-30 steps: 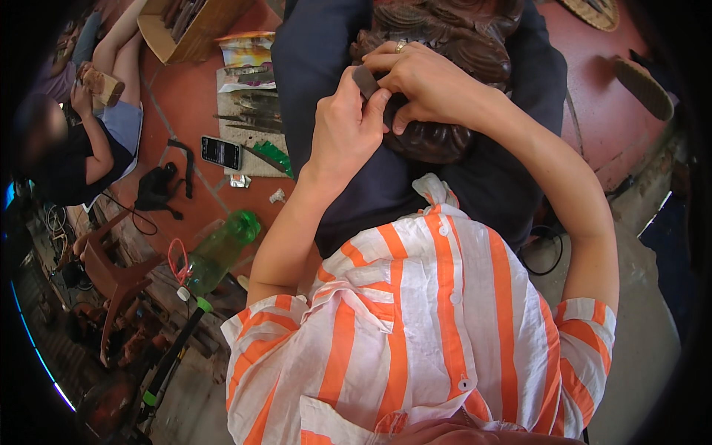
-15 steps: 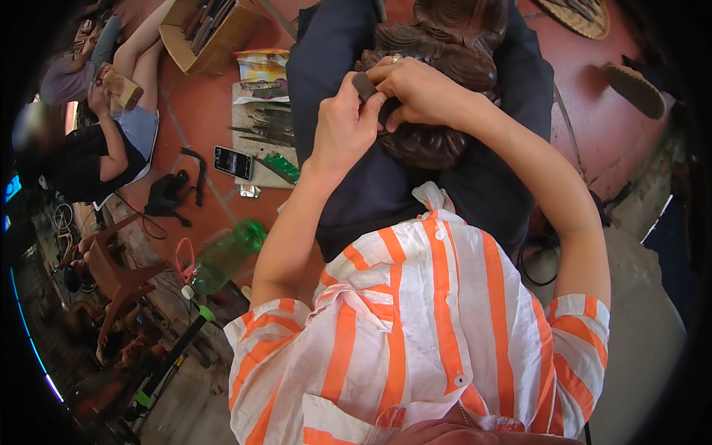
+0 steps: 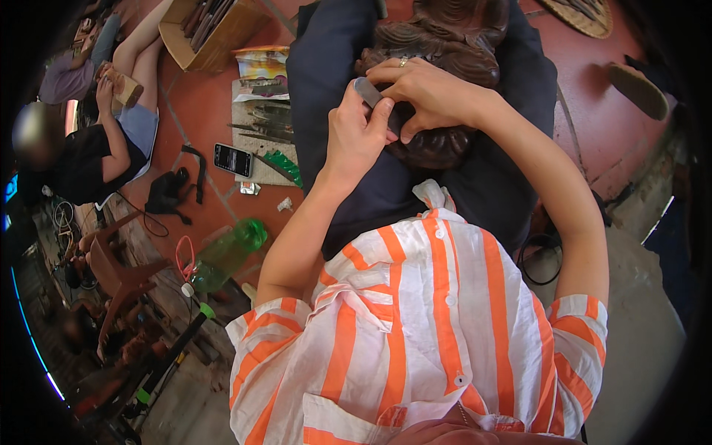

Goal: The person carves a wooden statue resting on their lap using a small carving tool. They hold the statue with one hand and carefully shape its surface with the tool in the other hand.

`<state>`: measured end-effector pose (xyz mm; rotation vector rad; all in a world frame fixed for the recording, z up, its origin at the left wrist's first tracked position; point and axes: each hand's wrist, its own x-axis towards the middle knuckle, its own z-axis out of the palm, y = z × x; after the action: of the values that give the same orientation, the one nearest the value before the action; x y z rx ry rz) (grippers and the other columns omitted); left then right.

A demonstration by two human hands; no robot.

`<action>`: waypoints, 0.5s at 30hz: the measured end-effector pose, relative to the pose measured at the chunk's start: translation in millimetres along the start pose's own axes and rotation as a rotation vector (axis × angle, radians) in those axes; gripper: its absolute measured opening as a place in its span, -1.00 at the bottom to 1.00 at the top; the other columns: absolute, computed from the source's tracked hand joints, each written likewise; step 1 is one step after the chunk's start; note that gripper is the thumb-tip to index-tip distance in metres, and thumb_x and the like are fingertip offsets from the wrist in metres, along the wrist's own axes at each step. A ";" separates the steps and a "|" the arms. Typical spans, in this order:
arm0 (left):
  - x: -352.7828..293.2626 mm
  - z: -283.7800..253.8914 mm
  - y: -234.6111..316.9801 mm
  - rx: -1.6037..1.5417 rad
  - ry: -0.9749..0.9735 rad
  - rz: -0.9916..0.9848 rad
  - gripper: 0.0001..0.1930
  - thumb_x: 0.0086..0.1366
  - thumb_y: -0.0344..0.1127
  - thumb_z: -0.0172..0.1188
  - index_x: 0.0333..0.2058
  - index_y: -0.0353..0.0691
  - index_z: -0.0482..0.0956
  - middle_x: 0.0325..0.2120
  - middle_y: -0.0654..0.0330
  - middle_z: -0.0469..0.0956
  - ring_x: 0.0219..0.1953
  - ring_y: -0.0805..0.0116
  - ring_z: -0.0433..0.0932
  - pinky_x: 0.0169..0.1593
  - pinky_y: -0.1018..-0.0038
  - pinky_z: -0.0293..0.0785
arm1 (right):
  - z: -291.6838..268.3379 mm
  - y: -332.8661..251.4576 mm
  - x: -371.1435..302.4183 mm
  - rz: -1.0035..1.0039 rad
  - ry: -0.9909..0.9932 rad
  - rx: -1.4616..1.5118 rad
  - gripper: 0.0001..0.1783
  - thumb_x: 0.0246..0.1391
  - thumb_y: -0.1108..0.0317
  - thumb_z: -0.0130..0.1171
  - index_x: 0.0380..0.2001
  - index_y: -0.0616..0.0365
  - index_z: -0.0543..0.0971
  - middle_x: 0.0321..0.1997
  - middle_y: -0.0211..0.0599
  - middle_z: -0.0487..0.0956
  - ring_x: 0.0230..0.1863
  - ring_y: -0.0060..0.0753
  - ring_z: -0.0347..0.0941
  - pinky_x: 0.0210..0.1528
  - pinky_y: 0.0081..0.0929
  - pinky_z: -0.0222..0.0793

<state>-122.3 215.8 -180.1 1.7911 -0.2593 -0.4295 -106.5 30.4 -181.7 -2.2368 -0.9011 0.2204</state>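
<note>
Left hand [image 3: 351, 132] around dark block [image 3: 367, 92], end paler than before

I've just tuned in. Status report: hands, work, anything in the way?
Left hand gripping small dark block. Right hand at dark carved wooden figure, between the legs. Hands hide part of it from view.
</note>
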 end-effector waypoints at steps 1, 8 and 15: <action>-0.2 -0.7 -0.7 0.006 0.002 0.005 -0.74 0.35 -0.40 0.13 -0.08 -0.42 0.36 -0.56 0.07 0.61 -0.58 0.34 0.66 -0.55 0.51 0.52 | 0.0 -1.6 -0.1 0.012 0.004 -0.017 -0.44 -0.52 0.34 0.51 -0.24 0.16 0.66 0.16 -0.22 0.46 0.24 -0.10 0.31 0.20 -0.14 0.21; 1.7 -7.8 1.8 0.167 -0.035 0.114 -0.80 0.37 -0.40 0.12 -0.20 -0.43 0.36 -0.55 0.10 0.59 -0.55 0.37 0.65 -0.54 0.53 0.55 | 1.5 -4.8 5.9 0.070 -0.029 -0.026 -0.51 -0.54 0.35 0.50 -0.35 0.18 0.66 0.11 -0.27 0.49 0.17 -0.10 0.35 0.14 -0.15 0.24; 7.8 -12.3 -2.5 0.335 -0.032 0.238 -0.84 0.36 -0.42 0.13 -0.21 -0.38 0.37 -0.56 0.12 0.59 -0.54 0.41 0.65 -0.53 0.53 0.52 | 8.3 -0.5 9.4 0.047 0.083 0.012 -0.60 -0.53 0.41 0.49 -0.45 0.28 0.64 0.02 -0.14 0.57 0.07 0.01 0.44 0.08 -0.16 0.37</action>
<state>-110.2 224.2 -181.0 2.0496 -0.5888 -0.2548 -103.0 41.4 -186.5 -2.2402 -0.8019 0.1526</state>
